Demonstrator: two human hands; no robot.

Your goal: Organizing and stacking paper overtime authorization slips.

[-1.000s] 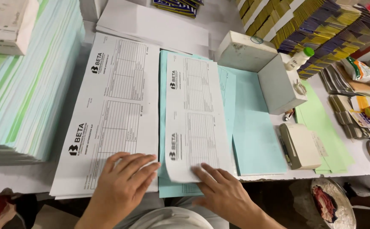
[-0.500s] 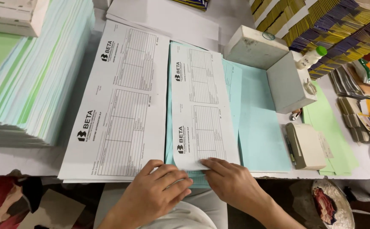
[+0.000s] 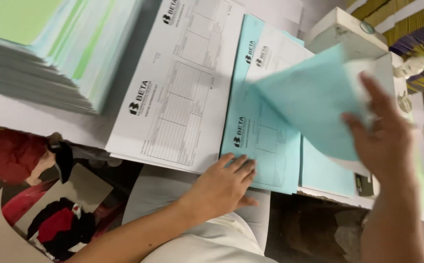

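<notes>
My left hand (image 3: 229, 181) lies flat on the near corner of a blue printed form (image 3: 260, 141) at the table's front edge. My right hand (image 3: 384, 134) is raised to the right, gripping a plain blue sheet (image 3: 314, 104) that hangs tilted in the air over the blue pile. A white printed form (image 3: 178, 92) lies to the left of the blue one. A second white form (image 3: 277, 53) peeks out behind the lifted sheet.
A tall stack of green, blue and white paper (image 3: 56, 48) fills the left. A white cardboard box (image 3: 348, 31) stands at the back right, with a green-capped bottle (image 3: 418, 63) beside it. Red and black cloth (image 3: 51, 214) lies below the table edge.
The white form that lay on the blue pile is gone from the top. My right hand has risen with a blue sheet. The left hand stays at the pile's near corner.
</notes>
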